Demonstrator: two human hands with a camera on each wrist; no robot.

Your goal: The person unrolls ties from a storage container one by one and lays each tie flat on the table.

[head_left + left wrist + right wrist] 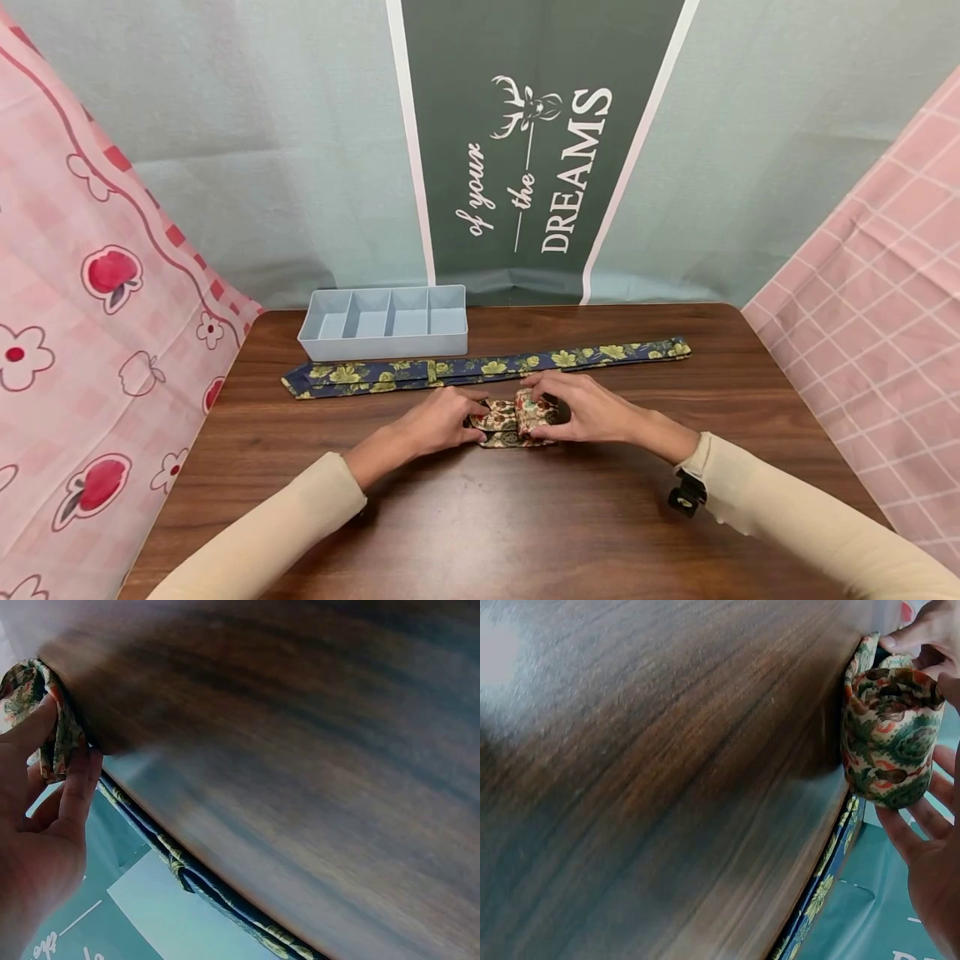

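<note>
A cream necktie with a green, red and brown floral pattern (498, 415) lies on the table in front of me, partly rolled up. My right hand (588, 408) holds the rolled part between thumb and fingers; its coiled layers (892, 750) show in the right wrist view. At the flat end on the left, my left hand (444, 419) pinches the cloth with thumb and fingertips. In the left wrist view, a folded piece of the same tie (66, 739) sits between thumb and fingers.
Just beyond my hands, a navy necktie with yellow flowers (555, 361) stretches lengthwise across the brown wooden table (465, 517). Behind its left half stands a light blue tray (390, 347) with several compartments. Cloth curtains (285, 150) hang around the table's back and sides.
</note>
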